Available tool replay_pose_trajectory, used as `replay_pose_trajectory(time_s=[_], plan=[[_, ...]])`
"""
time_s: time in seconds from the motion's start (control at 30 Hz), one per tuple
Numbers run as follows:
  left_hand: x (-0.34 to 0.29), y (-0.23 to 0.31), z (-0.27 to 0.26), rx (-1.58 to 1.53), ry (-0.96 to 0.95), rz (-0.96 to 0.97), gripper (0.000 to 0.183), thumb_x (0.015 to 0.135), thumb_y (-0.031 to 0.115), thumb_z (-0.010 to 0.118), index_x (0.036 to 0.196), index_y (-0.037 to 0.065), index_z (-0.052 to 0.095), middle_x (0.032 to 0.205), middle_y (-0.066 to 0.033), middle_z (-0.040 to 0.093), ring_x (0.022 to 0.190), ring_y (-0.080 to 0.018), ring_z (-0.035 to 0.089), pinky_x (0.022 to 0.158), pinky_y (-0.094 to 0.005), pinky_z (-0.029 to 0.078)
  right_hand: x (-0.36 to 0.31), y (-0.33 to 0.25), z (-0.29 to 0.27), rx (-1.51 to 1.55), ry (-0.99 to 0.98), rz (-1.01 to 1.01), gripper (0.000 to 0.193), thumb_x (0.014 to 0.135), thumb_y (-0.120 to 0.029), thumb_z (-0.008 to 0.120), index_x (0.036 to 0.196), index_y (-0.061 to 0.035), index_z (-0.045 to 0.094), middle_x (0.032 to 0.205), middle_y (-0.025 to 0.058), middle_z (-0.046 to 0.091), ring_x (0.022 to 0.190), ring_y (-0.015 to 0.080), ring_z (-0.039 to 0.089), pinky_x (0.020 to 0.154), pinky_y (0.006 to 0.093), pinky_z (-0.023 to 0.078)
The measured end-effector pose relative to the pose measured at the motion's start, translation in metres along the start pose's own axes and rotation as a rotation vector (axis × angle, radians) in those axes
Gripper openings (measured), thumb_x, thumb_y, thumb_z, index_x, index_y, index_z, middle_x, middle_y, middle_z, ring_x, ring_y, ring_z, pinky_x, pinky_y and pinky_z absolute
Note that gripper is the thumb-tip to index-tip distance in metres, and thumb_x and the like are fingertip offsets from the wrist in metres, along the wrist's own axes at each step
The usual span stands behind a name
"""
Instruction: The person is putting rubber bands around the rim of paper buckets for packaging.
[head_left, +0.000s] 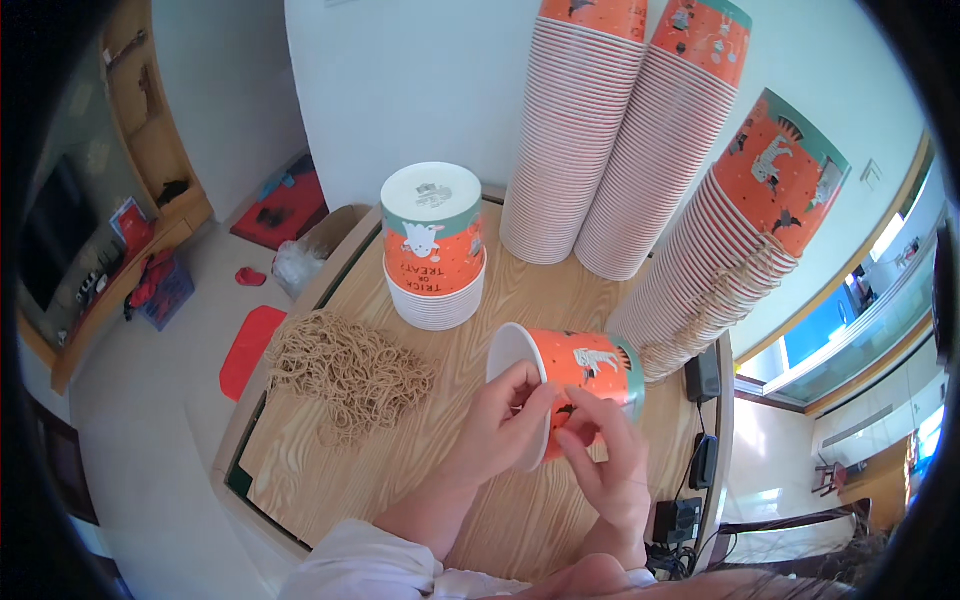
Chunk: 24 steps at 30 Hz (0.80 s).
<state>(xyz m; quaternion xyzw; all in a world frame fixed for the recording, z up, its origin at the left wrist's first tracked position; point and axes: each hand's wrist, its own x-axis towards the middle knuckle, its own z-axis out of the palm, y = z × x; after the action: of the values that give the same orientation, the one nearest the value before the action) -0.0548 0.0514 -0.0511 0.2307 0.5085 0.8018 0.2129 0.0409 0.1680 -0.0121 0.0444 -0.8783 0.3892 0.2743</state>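
My left hand (497, 423) grips the white rim of an orange and teal paper cup (578, 372) that lies on its side above the wooden table (400, 450). My right hand (607, 455) rests its fingers on the cup's orange wall from below. The cup's open mouth faces left. A loose pile of tan string loops (345, 370) lies on the table to the left of my hands. A short stack of upside-down matching cups (433, 247) stands behind it.
Three tall leaning stacks of the same cups (640, 150) fill the back right of the table against a white wall. Black power adapters (703, 375) sit at the table's right edge. A red mat (248, 347) and a clear bag lie on the floor at left.
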Motion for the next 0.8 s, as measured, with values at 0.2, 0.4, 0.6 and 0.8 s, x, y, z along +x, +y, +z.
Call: replay_pose_trajectory(time_s=[0.2, 0.4, 0.6, 0.8], plan=[[-0.002, 0.004, 0.010, 0.093, -0.015, -0.026, 0.015, 0.094, 0.011, 0.055, 0.082, 0.003, 0.051, 0.072, 0.0038, 0.052, 0.065, -0.0009, 0.045, 0.056, -0.0209, 0.039, 0.003, 0.001, 0.000, 0.056, 0.106, 0.135, 0.033, 0.079, 0.002, 0.069, 0.111, -0.0027, 0.061, 0.081, 0.0075, 0.058, 0.068, 0.0151, 0.060, 0.060, 0.0255, 0.048], [-0.004, 0.001, 0.011, 0.188, -0.040, 0.016, 0.017, 0.093, 0.012, 0.057, 0.081, 0.002, 0.050, 0.069, 0.0029, 0.049, 0.062, -0.0024, 0.042, 0.053, -0.0226, 0.037, 0.000, 0.005, 0.000, 0.075, 0.152, 0.193, 0.019, 0.079, 0.002, 0.069, 0.096, -0.0007, 0.062, 0.083, 0.0089, 0.058, 0.067, 0.0156, 0.060, 0.059, 0.0261, 0.048], [-0.005, 0.000, 0.010, 0.236, -0.048, 0.028, 0.014, 0.093, 0.012, 0.057, 0.085, 0.000, 0.054, 0.068, 0.0000, 0.054, 0.062, -0.0040, 0.048, 0.054, -0.0233, 0.040, 0.002, 0.010, -0.001, 0.009, 0.120, 0.149, 0.011, 0.082, 0.002, 0.064, 0.090, 0.0006, 0.057, 0.083, 0.0115, 0.057, 0.067, 0.0215, 0.060, 0.059, 0.0294, 0.049], [-0.005, 0.015, 0.008, 0.540, -0.162, 0.054, 0.011, 0.087, 0.011, 0.061, 0.091, 0.001, 0.057, 0.076, -0.0062, 0.064, 0.068, -0.0141, 0.062, 0.060, -0.0281, 0.048, 0.003, 0.013, -0.009, -0.037, 0.053, 0.193, 0.012, 0.083, 0.001, 0.062, 0.092, 0.0002, 0.055, 0.087, 0.0137, 0.057, 0.073, 0.0296, 0.060, 0.063, 0.0352, 0.049]])
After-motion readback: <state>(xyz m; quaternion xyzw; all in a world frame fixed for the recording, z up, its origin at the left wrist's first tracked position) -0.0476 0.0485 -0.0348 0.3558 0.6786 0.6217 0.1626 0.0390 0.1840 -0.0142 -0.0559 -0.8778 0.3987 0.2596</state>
